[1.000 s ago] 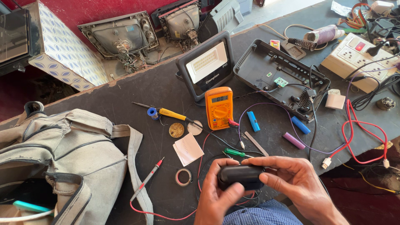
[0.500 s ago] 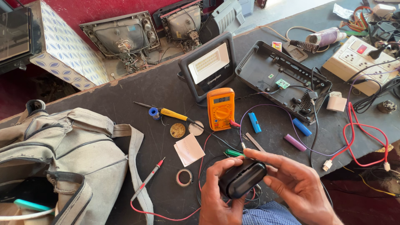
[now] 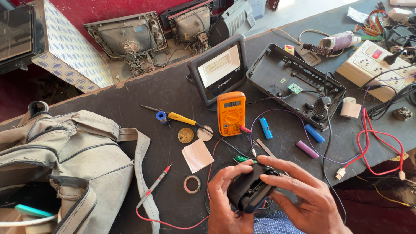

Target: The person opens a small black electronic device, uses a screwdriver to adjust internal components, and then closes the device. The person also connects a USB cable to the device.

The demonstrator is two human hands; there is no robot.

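Both my hands hold a small black plastic device (image 3: 251,190) just above the near edge of the dark workbench (image 3: 151,95). My left hand (image 3: 227,199) grips its left side with fingers curled over the top. My right hand (image 3: 303,195) covers its right side, fingers stretched across it. The device is tilted, with an open end showing ribbed parts inside. A green-tipped probe (image 3: 243,159) lies just beyond it. An orange multimeter (image 3: 231,112) stands farther back, its red probe (image 3: 154,186) and red lead lying to the left of my hands.
A grey canvas bag (image 3: 65,160) fills the left. A flood light (image 3: 219,69), an open black casing (image 3: 294,84), a white socket board (image 3: 372,60), cylindrical cells (image 3: 308,149), a tape roll (image 3: 191,184), a yellow-handled screwdriver (image 3: 182,118) and red cables (image 3: 377,147) lie around.
The black device has been turned in my hands from lying flat to tilted, its open end now facing up. Both hands stayed at the near table edge.
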